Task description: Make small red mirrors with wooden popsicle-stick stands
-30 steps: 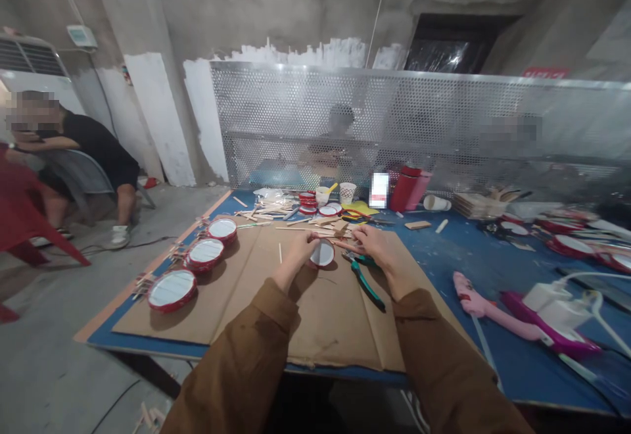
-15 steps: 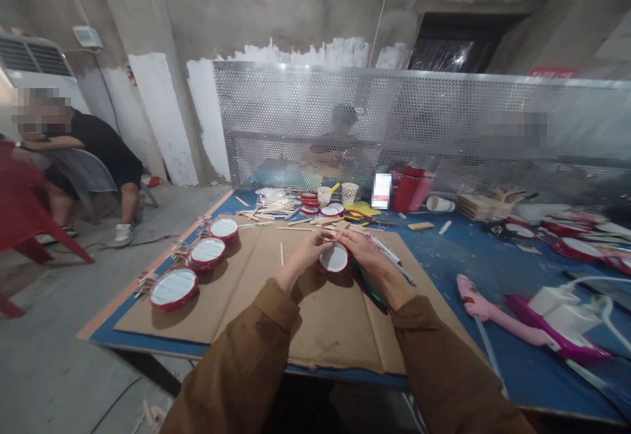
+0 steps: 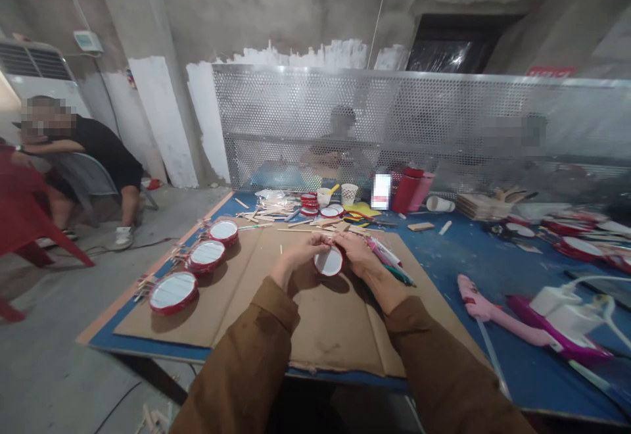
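A small round drum (image 3: 328, 262) with a white face and red rim is held above the cardboard sheet (image 3: 340, 335). My left hand (image 3: 311, 251) grips its upper left edge with closed fingers. At its upper right edge, my right hand (image 3: 355, 254) has its fingers closed on the rim too. The fingertips hide the drum's top, so any small piece pinched there cannot be made out. Beside my right hand lie several pens (image 3: 387, 253). Thin wooden sticks (image 3: 340, 225) are scattered just beyond both hands.
Red-rimmed drums with sticks stand at the left: a near one (image 3: 173, 291), a middle one (image 3: 206, 255) and a far one (image 3: 223, 231). A pink glue gun (image 3: 497, 315) and a purple power strip (image 3: 566, 335) lie right. Paper cups (image 3: 350, 193) stand before a perforated metal screen (image 3: 296, 112).
The drum has shifted slightly left and its face has turned a little. My right hand has moved slightly left with it; both hands keep hold.
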Tool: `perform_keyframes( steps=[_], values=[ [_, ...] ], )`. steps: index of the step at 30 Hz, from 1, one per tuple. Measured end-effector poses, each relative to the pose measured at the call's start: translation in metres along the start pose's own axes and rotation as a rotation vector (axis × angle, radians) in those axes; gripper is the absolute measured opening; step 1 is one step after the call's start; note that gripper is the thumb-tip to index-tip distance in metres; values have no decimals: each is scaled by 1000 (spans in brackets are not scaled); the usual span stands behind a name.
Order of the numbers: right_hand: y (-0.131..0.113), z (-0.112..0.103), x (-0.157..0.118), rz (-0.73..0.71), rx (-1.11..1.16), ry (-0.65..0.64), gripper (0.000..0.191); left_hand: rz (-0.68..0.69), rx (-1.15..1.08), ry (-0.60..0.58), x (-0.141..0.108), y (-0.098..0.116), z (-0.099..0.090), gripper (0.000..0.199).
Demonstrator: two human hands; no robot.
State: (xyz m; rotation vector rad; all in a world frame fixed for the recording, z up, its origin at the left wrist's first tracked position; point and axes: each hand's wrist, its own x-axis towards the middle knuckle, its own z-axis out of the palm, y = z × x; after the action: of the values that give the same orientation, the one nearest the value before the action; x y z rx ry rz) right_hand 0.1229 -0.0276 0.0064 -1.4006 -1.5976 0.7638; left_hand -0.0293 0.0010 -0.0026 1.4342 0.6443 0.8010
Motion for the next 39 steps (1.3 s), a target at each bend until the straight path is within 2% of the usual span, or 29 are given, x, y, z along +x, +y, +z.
perform_keyframes(
  steps=[3,8,14,19,27,32,39],
  values=[
    [-2,1,1,18,-37,8,25,-15,18,-12,2,-3,-4,23],
    [-5,-9,-1,4,-155,63,23,-43,76,53,6,-14,-3,21],
    [-6,-12,-3,-21,-219,87,23,-100,145,61,1,-7,3,16],
    [-1,-16,1,-32,-214,126,24,-98,205,99,0,-6,4,11],
    [6,-29,3,-42,-103,174,22,-110,184,84,-1,-5,4,22],
    [4,-24,0,-98,-234,142,20,-89,118,71,-1,-5,3,47],
    [-3,-9,-5,-116,-257,81,28,-104,129,25,0,-8,2,35]
  ],
)
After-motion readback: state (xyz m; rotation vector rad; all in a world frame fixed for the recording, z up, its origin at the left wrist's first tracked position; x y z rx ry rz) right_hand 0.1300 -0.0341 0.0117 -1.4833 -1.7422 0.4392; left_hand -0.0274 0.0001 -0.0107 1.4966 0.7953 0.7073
